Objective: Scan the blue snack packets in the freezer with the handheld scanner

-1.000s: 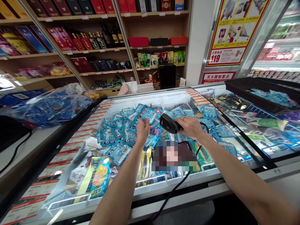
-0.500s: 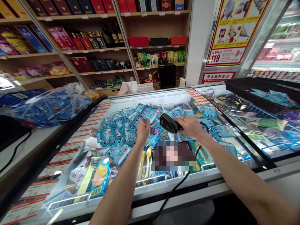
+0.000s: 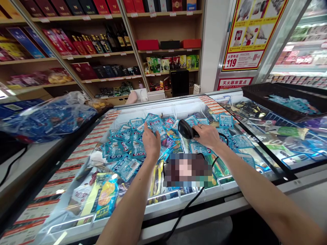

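Lowers left hand [image 3: 151, 143], now spread and empty, over blue packets [image 3: 122, 149] just left of scanner [image 3: 186, 129] clenched in right hand [image 3: 208, 135].

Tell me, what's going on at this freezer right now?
A person is working at a shop chest freezer. Their right hand holds a black barcode scanner, its cable trailing over the front edge. Their left hand rests on the pile of blue packets just left of the scanner, fingers spread. Whether it actually holds one cannot be told.
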### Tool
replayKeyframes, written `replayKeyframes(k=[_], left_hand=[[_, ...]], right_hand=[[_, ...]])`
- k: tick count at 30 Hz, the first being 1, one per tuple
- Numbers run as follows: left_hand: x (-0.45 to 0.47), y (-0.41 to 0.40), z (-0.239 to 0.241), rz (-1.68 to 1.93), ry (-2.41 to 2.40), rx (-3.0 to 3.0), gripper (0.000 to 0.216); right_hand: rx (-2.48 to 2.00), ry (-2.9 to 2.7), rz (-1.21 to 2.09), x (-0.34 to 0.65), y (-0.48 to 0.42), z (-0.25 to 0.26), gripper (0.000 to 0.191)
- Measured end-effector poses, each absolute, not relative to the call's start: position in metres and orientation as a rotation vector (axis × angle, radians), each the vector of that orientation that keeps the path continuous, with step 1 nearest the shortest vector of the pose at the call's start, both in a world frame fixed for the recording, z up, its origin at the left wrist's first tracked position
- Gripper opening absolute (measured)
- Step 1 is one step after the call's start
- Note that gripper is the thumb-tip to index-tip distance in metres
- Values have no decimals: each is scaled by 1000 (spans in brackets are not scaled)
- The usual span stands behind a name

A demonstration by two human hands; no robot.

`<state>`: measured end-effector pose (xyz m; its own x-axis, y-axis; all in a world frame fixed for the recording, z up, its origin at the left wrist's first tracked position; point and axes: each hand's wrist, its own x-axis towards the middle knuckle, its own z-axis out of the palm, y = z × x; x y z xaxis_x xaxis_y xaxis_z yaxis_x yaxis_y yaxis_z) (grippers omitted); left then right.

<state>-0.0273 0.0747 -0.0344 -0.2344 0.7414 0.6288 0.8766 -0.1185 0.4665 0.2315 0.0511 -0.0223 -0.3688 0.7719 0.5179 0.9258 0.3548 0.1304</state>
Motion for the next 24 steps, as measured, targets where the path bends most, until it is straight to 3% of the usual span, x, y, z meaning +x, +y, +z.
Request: replayKeyframes(k=[3,9,24], left_hand=[[-25,68,-31,-1084,-1919,-1745,59],[-26,65,-34,-651,-1546,-2295,28],[-49,89,-49,-647,-1767,-2141,32]], right_hand=[[-1508,-2242,-553,233,52,-22,27],[-1564,-2184,-550,237,54,-22,30],[-1622,-2134,-550,242,55,-22,31]])
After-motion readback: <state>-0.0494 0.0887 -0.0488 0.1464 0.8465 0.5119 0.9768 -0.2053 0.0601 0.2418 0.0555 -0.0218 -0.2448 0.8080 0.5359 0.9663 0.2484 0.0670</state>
